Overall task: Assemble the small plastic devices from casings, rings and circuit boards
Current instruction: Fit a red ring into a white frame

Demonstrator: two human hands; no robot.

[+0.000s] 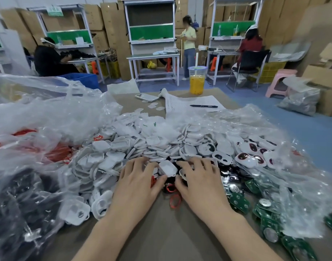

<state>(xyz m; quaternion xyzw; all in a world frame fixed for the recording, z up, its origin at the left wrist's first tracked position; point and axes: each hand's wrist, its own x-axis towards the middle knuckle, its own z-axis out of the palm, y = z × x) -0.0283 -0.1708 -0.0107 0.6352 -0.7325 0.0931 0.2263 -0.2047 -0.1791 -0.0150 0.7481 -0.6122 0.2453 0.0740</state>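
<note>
A white casing (167, 167) sits between my two hands at the near edge of a big pile of white casings (142, 144). My left hand (139, 183) pinches its left side with fingers and thumb. From the right, my right hand (199, 183) grips it, thumb underneath by a black part (170, 179). Two loose red rings (175, 201) lie on the table just below the thumbs. Green circuit boards (238, 200) with round metal cells spread to the right of my right wrist. Casings with dark red windows (244, 157) are heaped at the right.
Clear plastic bags (48, 110) crowd the left side, holding red rings (58, 151) and black parts (20, 204). At the far end of the table stand a drink cup (197, 80), a phone (146, 97) and a paper sheet with a pen (202, 106). People work at benches behind.
</note>
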